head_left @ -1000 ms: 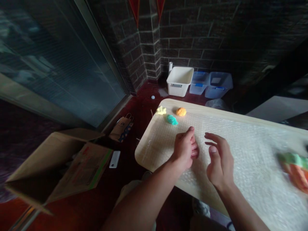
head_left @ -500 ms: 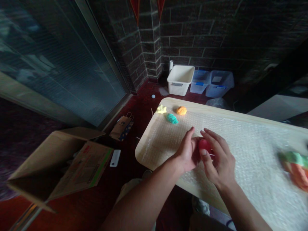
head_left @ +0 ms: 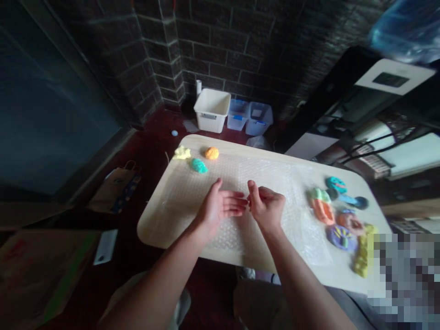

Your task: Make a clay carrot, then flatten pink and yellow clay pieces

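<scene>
Over the bubble-wrapped table, my left hand (head_left: 222,205) is open, its fingers stretched toward my right hand and nothing seen in it. My right hand (head_left: 267,205) is closed in a fist with the thumb up, close to the left fingertips. What the fist holds, if anything, is hidden; the red lump seen earlier does not show. Beyond my hands lie a teal lump of modelling clay (head_left: 199,165), an orange lump (head_left: 212,153) and a pale yellow lump (head_left: 182,152).
At the right of the table (head_left: 154,227) lie several coloured clay shapes, including an orange-and-green piece (head_left: 322,206) and a purple disc (head_left: 341,237). A white bin (head_left: 210,120) and blue-clear boxes (head_left: 238,114) stand behind it. A paper bag (head_left: 112,190) and cardboard box (head_left: 30,270) are left.
My view has swung right, showing more of the table's right end. My hands have drawn apart; the right has curled into a fist and the red lump is out of sight.
</scene>
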A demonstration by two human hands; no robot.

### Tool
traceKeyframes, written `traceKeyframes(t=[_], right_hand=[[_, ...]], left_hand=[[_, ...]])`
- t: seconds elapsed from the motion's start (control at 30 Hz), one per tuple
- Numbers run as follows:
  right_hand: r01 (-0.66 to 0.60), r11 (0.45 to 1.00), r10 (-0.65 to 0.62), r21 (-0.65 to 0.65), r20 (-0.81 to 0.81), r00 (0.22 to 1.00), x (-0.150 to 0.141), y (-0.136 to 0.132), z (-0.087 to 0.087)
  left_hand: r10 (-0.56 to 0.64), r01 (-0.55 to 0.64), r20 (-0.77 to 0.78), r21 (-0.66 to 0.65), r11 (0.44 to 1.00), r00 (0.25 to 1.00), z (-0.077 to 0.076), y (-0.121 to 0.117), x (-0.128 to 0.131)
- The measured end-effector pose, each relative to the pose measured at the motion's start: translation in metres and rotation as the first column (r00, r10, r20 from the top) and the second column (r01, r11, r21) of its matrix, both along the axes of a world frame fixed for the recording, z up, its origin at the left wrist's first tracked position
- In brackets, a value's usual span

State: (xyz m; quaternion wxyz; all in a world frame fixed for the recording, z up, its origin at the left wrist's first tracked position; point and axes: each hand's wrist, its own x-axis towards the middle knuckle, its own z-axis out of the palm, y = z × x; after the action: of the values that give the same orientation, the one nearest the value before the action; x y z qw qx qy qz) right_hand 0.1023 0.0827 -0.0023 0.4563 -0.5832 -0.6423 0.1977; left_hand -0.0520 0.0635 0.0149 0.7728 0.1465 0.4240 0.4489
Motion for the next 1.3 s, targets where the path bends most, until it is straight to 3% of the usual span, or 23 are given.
traceKeyframes(t=[0.07, 0.17, 0.37, 0.63, 0.73, 0.87, 1.0, 1.13, 1.3], right_hand=[[0.07, 0.988, -0.088, -0.14, -0.131, 0.987, 0.0, 0.006, -0.002], [0.078, 0.978, -0.125, -0.196, -0.237, 0.963, -0.002, 0.013, -0.005], [-0.005, 0.967, -0.103, -0.254, -0.411, 0.906, -0.008, 0.017, -0.011], [-0.039, 0.951, -0.122, -0.306, -0.488, 0.864, -0.013, 0.016, -0.012], [-0.111, 0.93, -0.098, -0.351, -0.526, 0.845, -0.012, 0.016, -0.009], [-0.236, 0.939, 0.048, -0.251, -0.583, 0.811, -0.008, 0.01, -0.005], [-0.316, 0.941, 0.205, -0.123, -0.535, 0.82, -0.006, 0.0, -0.008], [-0.436, 0.896, 0.349, -0.086, -0.471, 0.81, -0.006, -0.008, -0.003], [-0.435, 0.899, 0.334, -0.054, -0.557, 0.76, -0.003, -0.007, 0.004]], left_hand=[[0.181, -0.176, -0.096, 0.058, 0.983, 0.979, 0.003, 0.003, -0.003], [0.266, -0.256, -0.152, 0.083, 0.963, 0.952, 0.004, 0.005, -0.004], [0.184, -0.17, -0.201, 0.082, 0.982, 0.962, -0.002, 0.002, 0.003], [0.173, -0.16, -0.159, 0.093, 0.983, 0.972, -0.007, 0.001, 0.008], [0.158, -0.145, -0.147, 0.099, 0.985, 0.976, -0.01, 0.001, 0.01], [0.151, -0.134, -0.134, 0.132, 0.982, 0.979, -0.015, 0.0, 0.012], [0.111, -0.083, -0.147, 0.187, 0.979, 0.983, -0.017, -0.003, 0.017], [0.208, -0.167, -0.15, 0.249, 0.954, 0.967, -0.019, -0.004, 0.019], [0.259, -0.212, -0.12, 0.308, 0.928, 0.958, -0.018, -0.001, 0.019]])
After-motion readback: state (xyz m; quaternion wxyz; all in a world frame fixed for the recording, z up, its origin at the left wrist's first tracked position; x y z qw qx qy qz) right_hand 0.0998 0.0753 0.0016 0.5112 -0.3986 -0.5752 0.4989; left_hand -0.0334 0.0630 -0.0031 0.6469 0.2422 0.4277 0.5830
